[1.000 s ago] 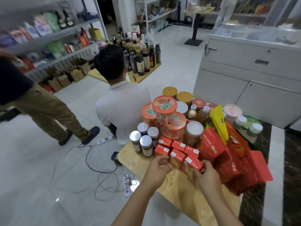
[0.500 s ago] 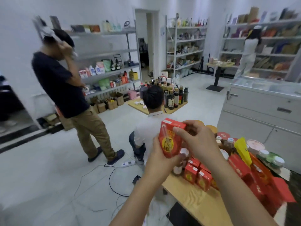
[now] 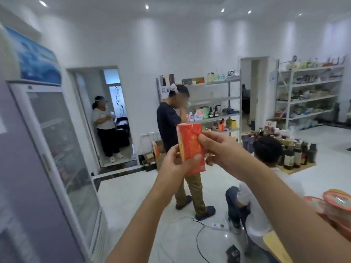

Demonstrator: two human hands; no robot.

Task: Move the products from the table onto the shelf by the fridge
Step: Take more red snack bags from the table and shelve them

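While the left hand [image 3: 176,166] grips 1 box [image 3: 190,147] low down and the right hand [image 3: 222,150] pinches its side, it hangs in mid-air, off the table [image 3: 274,243]; the carry seems the step in hand; next, a turn toward the fridge [image 3: 57,149], its shelf unseen.

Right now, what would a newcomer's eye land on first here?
A red box held up dead centre, left hand gripping its lower part and right hand pinching its right edge. A glass-door fridge fills the left side. Behind the box stands a person in a dark top; a second person crouches at right by dark bottles.
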